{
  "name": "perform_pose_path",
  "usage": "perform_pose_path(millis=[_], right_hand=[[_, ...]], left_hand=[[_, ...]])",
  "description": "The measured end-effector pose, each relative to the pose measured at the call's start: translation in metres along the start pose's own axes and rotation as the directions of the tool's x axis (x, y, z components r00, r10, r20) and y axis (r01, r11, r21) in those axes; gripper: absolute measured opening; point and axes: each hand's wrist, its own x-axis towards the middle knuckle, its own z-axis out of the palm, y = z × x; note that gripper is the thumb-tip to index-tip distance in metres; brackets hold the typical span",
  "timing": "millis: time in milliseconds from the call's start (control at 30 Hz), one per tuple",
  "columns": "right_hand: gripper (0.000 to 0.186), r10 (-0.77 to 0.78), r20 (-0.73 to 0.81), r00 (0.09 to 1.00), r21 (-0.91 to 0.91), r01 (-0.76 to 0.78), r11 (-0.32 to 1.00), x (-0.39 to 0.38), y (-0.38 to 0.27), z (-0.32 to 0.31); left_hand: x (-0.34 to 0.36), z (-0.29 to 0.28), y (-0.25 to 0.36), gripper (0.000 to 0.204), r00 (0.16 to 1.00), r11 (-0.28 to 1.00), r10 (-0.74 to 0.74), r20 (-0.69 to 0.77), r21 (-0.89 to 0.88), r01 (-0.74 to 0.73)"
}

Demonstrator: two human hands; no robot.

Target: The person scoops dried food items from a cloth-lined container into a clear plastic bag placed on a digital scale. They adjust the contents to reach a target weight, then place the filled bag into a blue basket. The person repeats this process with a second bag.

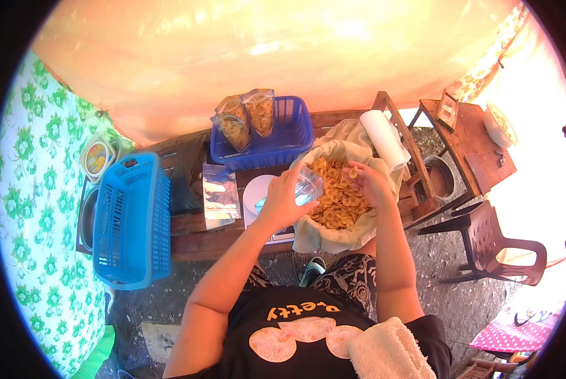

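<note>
A cloth-lined basket full of thin yellow-orange chips stands in front of me. My left hand grips a clear plastic pouch and tilts its mouth toward the chips. Over the far right part of the heap, my right hand has its fingers closed on a few chips. Partly hidden under my left hand and forearm is a white kitchen scale. Left of the scale lies a flat silver pouch.
A dark blue basket behind holds several filled chip pouches. An empty light blue basket stands at the left. A white paper roll lies beside the lined basket. Right are a wooden table and a brown plastic chair.
</note>
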Motion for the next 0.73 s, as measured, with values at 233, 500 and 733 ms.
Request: perform_pose_path(millis=[233,500,733], right_hand=[[0.039,0.010,0.033,0.999,0.122,-0.014,0.992,-0.009,0.006,0.001],[0.022,0.048,-0.007,0.999,0.146,-0.046,0.988,-0.008,0.016,-0.004],[0.020,0.077,0.034,0.996,0.129,-0.081,0.988,-0.002,0.024,-0.013]], left_hand=[[-0.003,0.004,-0.003,0.093,1.000,1.000,0.023,0.003,-0.008,-0.023],[-0.007,0.004,-0.005,0.094,1.000,1.000,0.009,0.005,0.006,-0.009],[-0.009,0.007,-0.008,0.096,1.000,0.999,0.020,0.005,0.036,-0.020]])
